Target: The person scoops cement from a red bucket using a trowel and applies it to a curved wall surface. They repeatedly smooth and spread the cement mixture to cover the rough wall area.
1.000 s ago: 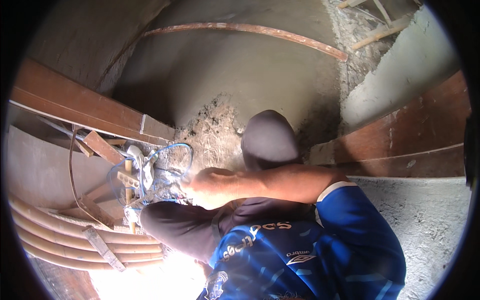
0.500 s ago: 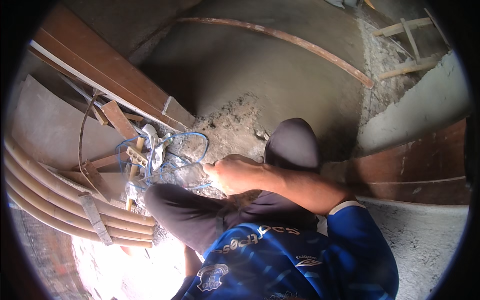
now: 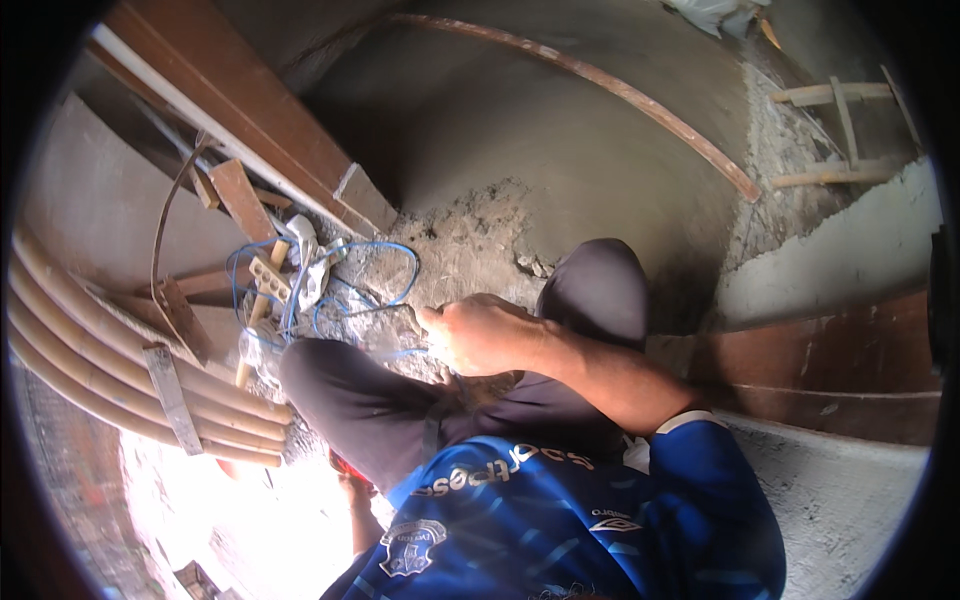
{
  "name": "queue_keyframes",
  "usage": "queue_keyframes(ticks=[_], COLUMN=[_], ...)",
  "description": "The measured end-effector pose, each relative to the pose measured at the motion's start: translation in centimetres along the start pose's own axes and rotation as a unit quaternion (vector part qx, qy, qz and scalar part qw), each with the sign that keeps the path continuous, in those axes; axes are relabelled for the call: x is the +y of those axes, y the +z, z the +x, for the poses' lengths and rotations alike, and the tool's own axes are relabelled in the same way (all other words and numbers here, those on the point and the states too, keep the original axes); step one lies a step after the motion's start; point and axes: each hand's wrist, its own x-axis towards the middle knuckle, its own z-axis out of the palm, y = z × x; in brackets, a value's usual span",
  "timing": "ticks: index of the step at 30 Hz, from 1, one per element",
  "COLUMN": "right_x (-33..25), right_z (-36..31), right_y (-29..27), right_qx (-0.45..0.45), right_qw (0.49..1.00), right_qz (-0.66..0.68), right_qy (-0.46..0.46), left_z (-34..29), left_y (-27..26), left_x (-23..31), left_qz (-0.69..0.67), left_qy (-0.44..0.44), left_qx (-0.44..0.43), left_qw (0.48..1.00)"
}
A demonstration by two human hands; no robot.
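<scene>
My right hand [image 3: 485, 335] is closed in front of my lap, above the rough ground between my knees. A thin dark strip shows at its fingertips, pointing left, but what the fist holds is too unclear to name. Down at the left, in strong glare beside my thigh, part of my left hand [image 3: 352, 490] appears. A small red object [image 3: 343, 465] touches or lies right by it; its fingers are mostly hidden. Left of the right hand lie a looped blue cord [image 3: 415, 270], crumpled white plastic [image 3: 315, 275] and a light block with holes [image 3: 270, 280].
A brown wooden door frame piece [image 3: 250, 110] slants at the upper left. Bundled bamboo-like poles [image 3: 120, 365] curve along the left. A long reddish-brown strip [image 3: 600, 80] lies across the smooth grey floor [image 3: 450, 120]. A small wooden ladder-like frame [image 3: 845, 120] rests at the far right.
My right hand has shifted slightly and stays closed. More of my left hand and a red object have come into sight beside my thigh. The whole view has tilted a little.
</scene>
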Motion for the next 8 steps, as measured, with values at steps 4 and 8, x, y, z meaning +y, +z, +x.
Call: queue_keyframes(ticks=[4, 8], right_x=[-0.3, -0.1], right_z=[0.3, -0.4], right_y=[0.8, 0.5], right_qx=[0.04, 0.058], right_qw=[0.993, 0.995], right_qz=[0.101, 0.082], right_qy=[0.04, 0.028], left_z=[0.1, 0.9], left_y=[-1.2, -0.8], left_x=[-2.1, -2.8], left_qz=[-0.001, -0.01], left_qy=[-0.015, -0.014], left_qx=[0.002, -0.012], left_qw=[1.0, 1.0])
